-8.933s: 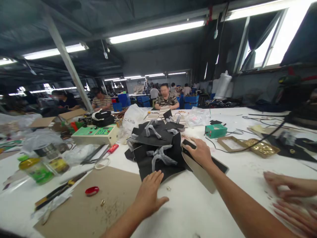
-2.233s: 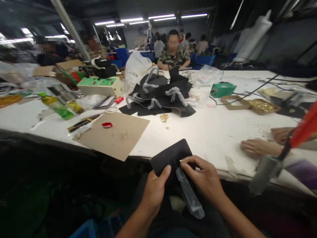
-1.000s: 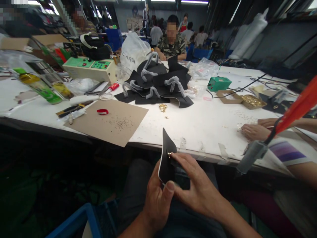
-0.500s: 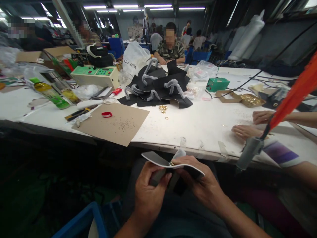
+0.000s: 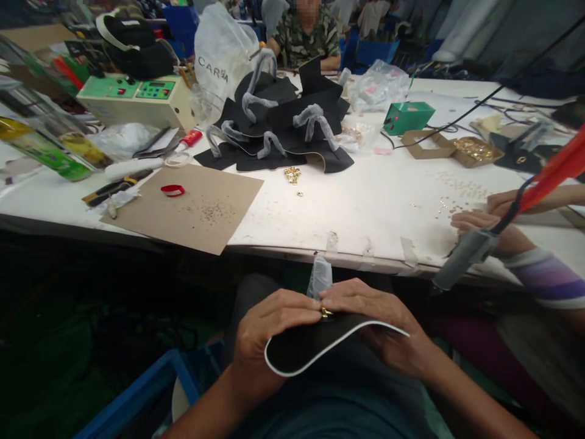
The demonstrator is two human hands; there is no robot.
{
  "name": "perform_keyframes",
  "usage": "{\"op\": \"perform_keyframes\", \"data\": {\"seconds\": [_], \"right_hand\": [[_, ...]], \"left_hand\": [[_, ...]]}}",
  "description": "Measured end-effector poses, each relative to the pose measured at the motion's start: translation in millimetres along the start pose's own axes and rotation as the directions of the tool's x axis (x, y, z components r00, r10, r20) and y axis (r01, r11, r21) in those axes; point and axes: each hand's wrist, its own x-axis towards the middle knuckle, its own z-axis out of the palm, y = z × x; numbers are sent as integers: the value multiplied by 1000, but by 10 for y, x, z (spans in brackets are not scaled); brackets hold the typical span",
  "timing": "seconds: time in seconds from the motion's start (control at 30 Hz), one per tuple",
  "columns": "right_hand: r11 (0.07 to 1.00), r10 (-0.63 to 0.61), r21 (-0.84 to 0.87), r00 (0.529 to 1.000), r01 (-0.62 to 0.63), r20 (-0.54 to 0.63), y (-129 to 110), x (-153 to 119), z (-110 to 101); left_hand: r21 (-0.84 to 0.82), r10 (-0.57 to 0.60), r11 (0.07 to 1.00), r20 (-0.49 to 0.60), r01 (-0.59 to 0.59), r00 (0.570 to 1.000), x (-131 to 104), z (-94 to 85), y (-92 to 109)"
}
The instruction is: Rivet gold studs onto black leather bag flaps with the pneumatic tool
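While my left hand [image 5: 262, 326] and right hand [image 5: 379, 308] curl snugly round its sides, the black panel [image 5: 304, 347] bows between them — light and springy, I judge, best pinched beside the gold fitting [image 5: 326, 313] at my fingertips — small, probably slippery.

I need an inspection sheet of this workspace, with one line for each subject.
Surface: white table, tape pieces along its near edge.
Job's things: bent black panel; gold fitting where the hands meet; loose gold fittings and piled black panels beyond.
Clutter: brown board with dark bits and a red ring-like item.
Hands: left hand and right hand hold the black panel.
Cables: black cable near the green box.
Surroundings: co-worker's hands at right; person in camouflage shirt across.
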Motion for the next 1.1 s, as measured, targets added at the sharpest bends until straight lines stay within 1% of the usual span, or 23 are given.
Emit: {"op": "perform_keyframes", "data": {"seconds": [0.07, 0.17, 0.23, 0.27, 0.3, 0.37, 0.4, 0.43, 0.5, 0.57, 0.67, 0.73, 0.83, 0.97, 1.03, 1.1], "right_hand": [[1000, 22, -15, 1000, -22, -17, 17, 23, -13], [994, 98, -40, 994, -100, -41, 35, 71, -15], [978, 198, -51, 977, -202, -76, 55, 114, 6], [963, 256, -53, 960, -263, -111, 73, 140, 22], [944, 316, -49, 936, -327, -155, 99, 171, 42], [890, 442, 0, 862, -456, -247, 176, 256, 73], [860, 498, 40, 820, -509, -281, 225, 314, 78], [831, 546, 76, 782, -551, -302, 280, 384, 72], [777, 616, 103, 717, -621, -327, 402, 554, 16], [729, 654, 55, 671, -682, -350, 535, 748, -84], [653, 689, -55, 622, -756, -372, 742, 1015, -244], [598, 706, -147, 605, -788, -369, 863, 1143, -310], [523, 727, -253, 581, -814, -367, 983, 1251, -337], [474, 743, -279, 550, -835, -382, 1032, 1314, -323], [459, 746, -286, 539, -841, -390, 1039, 1338, -323], [454, 742, -289, 537, -843, -401, 1047, 1359, -331]], "left_hand": [[1, -42, 999, -11, 42, 999, 36, 23, -31], [-20, -130, 991, -3, 130, 992, 98, 61, -118], [-64, -235, 970, 5, 235, 972, 159, 77, -184], [-88, -306, 948, 19, 306, 952, 200, 80, -222], [-107, -386, 915, 38, 388, 922, 251, 80, -266], [-121, -541, 828, 90, 548, 836, 383, 71, -383], [-120, -594, 788, 115, 604, 796, 465, 64, -460], [-120, -626, 760, 131, 639, 769, 557, 59, -547], [-146, -646, 735, 149, 662, 749, 761, 56, -746], [-190, -661, 704, 177, 685, 729, 975, 68, -948], [-178, -711, 638, 238, 749, 662, 1264, 105, -1193], [-100, -729, 640, 233, 762, 643, 1409, 130, -1301], [37, -726, 675, 211, 737, 654, 1553, 144, -1396], [215, -674, 739, 236, 638, 700, 1661, 86, -1456], [329, -628, 767, 211, 551, 749, 1673, 30, -1471], [489, -524, 768, 109, 414, 845, 1640, -20, -1474]]}}
